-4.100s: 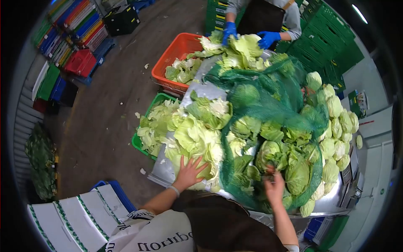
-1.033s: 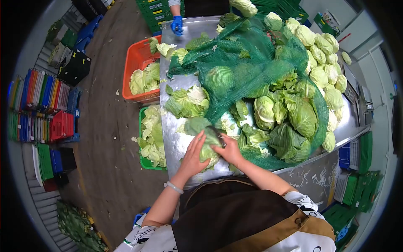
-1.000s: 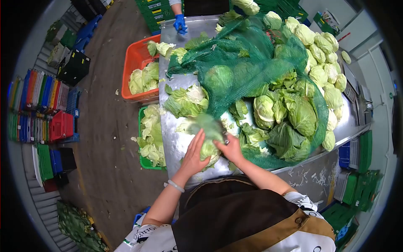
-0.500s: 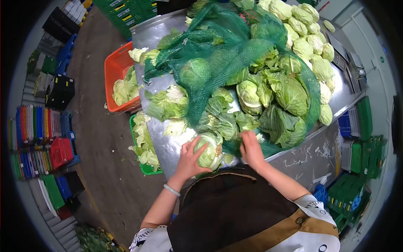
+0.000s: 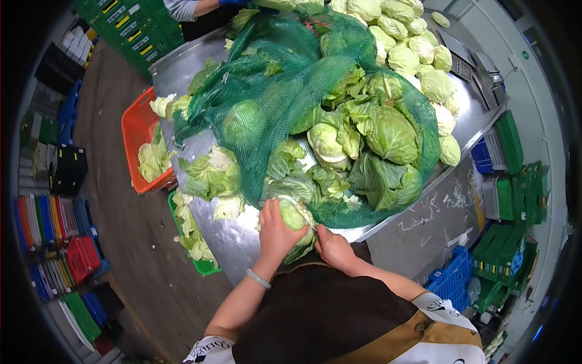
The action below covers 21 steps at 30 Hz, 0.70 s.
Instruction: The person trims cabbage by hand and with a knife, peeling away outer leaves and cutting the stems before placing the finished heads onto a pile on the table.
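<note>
A pale green cabbage [image 5: 292, 212] is held at the near edge of the steel table, close to my apron. My left hand [image 5: 277, 235] wraps round its left and near side, thumb across the top. On the right side, my right hand [image 5: 334, 250] has its fingers curled together against the cabbage's outer leaves; its fingertips are partly hidden. Just beyond lie loose green leaves [image 5: 282, 167] and a green net bag [image 5: 267, 115] spread over more cabbages. Whole leafy cabbages [image 5: 388, 134] sit in the bag's opening to the right.
Trimmed pale cabbages [image 5: 421, 54] are heaped at the far right of the steel table [image 5: 203, 227]. Left of it stand an orange crate [image 5: 128, 130] and a green crate [image 5: 206, 267], both with leaves. Another person's sleeve [image 5: 182, 8] and blue glove show at the far edge.
My right hand has moved from the loose leaves to the right side of the cabbage. The cabbage has turned in my left hand. Another person's arm has come into view at the far side.
</note>
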### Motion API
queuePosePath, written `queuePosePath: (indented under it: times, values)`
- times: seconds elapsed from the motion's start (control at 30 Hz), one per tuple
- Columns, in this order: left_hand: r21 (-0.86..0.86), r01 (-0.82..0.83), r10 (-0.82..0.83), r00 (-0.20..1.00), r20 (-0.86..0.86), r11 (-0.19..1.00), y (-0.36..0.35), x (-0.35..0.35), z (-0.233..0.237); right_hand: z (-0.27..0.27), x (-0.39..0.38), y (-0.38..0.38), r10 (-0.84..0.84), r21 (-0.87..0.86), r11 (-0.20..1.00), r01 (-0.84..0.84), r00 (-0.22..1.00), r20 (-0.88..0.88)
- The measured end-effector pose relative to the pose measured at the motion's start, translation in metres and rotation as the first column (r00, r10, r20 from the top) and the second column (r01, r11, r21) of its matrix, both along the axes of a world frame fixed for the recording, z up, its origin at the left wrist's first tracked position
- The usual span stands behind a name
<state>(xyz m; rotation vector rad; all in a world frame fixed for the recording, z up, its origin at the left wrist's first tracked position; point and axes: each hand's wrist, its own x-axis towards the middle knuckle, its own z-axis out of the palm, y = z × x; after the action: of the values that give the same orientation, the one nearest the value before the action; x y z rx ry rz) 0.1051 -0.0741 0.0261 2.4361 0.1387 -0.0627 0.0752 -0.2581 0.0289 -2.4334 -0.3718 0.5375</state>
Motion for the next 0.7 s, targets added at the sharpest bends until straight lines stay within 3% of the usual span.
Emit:
queuePosePath:
  times: [0.2,0.47,0.57,0.7]
  values:
    - [0.022,-0.011,0.011,1.000,-0.019,1.000,-0.007,0.005,0.003,-0.011,0.007,0.001,0.066,-0.220,0.973,-0.063,0.998,0.006]
    - [0.044,0.006,-0.004,0.999,-0.033,0.999,-0.011,0.009,0.003,-0.031,0.023,-0.006,0.183,-0.302,0.935,-0.183,0.983,-0.028]
    - [0.040,0.009,-0.007,0.999,-0.050,0.999,-0.017,0.008,0.007,-0.061,0.030,-0.005,0.088,-0.347,0.929,-0.131,0.987,-0.137]
    - [0.055,0.036,-0.034,0.999,-0.040,0.998,-0.018,0.002,0.011,-0.078,0.024,-0.021,0.110,-0.359,0.924,-0.128,0.991,-0.071]
